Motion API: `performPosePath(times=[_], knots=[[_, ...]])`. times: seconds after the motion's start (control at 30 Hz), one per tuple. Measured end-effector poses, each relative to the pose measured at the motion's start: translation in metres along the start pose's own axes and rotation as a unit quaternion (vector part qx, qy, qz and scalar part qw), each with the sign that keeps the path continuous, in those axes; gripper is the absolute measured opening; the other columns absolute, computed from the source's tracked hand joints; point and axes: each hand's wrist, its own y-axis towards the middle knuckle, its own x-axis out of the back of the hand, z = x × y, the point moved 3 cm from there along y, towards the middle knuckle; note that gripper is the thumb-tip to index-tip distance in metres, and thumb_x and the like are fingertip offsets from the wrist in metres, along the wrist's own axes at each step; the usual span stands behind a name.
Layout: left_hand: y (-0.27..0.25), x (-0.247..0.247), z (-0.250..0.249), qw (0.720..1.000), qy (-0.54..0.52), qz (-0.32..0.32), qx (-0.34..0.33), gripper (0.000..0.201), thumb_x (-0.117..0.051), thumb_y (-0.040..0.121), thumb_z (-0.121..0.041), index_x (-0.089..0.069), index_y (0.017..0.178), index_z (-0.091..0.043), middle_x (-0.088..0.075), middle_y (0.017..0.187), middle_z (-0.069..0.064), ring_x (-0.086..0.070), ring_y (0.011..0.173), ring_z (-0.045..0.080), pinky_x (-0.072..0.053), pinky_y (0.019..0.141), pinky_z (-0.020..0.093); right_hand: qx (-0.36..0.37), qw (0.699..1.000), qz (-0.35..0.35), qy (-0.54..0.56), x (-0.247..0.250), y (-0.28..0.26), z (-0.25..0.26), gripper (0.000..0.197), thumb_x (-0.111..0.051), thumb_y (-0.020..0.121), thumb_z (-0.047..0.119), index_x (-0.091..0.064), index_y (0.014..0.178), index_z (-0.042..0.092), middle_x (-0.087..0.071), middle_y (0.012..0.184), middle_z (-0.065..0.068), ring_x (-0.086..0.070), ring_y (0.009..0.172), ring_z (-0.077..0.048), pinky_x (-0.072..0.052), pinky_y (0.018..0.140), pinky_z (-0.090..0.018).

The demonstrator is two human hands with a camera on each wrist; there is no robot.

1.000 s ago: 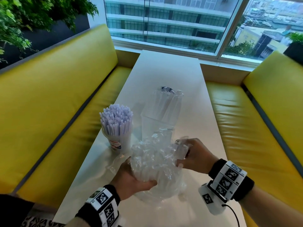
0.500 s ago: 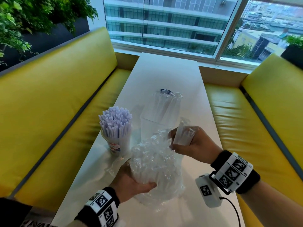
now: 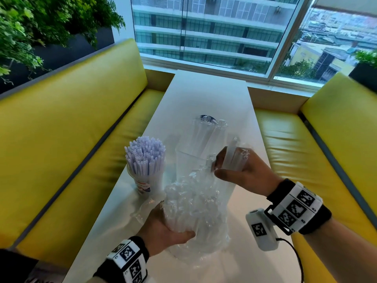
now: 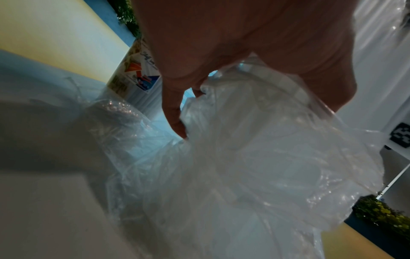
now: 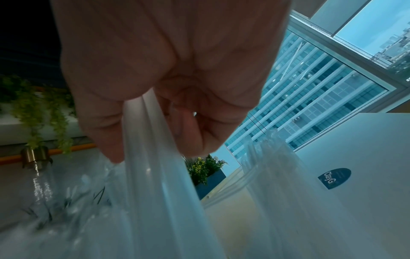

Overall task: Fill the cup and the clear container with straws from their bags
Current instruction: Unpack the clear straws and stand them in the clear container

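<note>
Straws (image 3: pixel 234 158) from the bag (image 3: pixel 193 213), pinched in your right hand (image 3: pixel 242 172); left hand (image 3: pixel 163 231) grips the bag. Next, probably lower them into the clear container (image 3: pixel 195 158).

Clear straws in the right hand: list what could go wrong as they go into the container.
1. The right hand grips a bunch of clear straws whose lower ends sit in the crinkled bag; they may snag and spill.
2. The clear container already holds tall straws, so new ones could catch on them or tip it.
3. The cup, packed with straws, stands close by the left hand gripping the bag; a tug might knock it.
</note>
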Motion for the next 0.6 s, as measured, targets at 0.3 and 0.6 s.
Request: performPosePath(times=[0.3, 0.6], knots=[[-0.001, 0.000, -0.002, 1.000, -0.003, 0.004, 0.003, 0.080, -0.092, 0.042, -0.040, -0.058, 0.113, -0.030, -0.069, 0.109, -0.026, -0.065, 0.104, -0.002, -0.050, 0.086, 0.012, -0.021, 0.998, 0.045, -0.036, -0.003, 0.003, 0.003, 0.024, -0.077, 0.072, 0.008, -0.071, 0.094, 0.011, -0.073, 0.095, -0.006, -0.069, 0.088, -0.024, -0.055, 0.083, -0.039], [0.001, 0.000, -0.002, 1.000, -0.002, 0.009, -0.002, 0.078, -0.093, 0.044, -0.039, -0.059, 0.114, -0.030, -0.069, 0.109, -0.024, -0.066, 0.104, -0.001, -0.050, 0.084, 0.010, 0.000, 1.000, 0.026, -0.005, 0.013, 0.021, 0.036, 0.013, -0.075, 0.073, -0.003, -0.071, 0.086, -0.002, -0.071, 0.082, -0.003, -0.065, 0.075, -0.009, -0.051, 0.073, -0.019]])
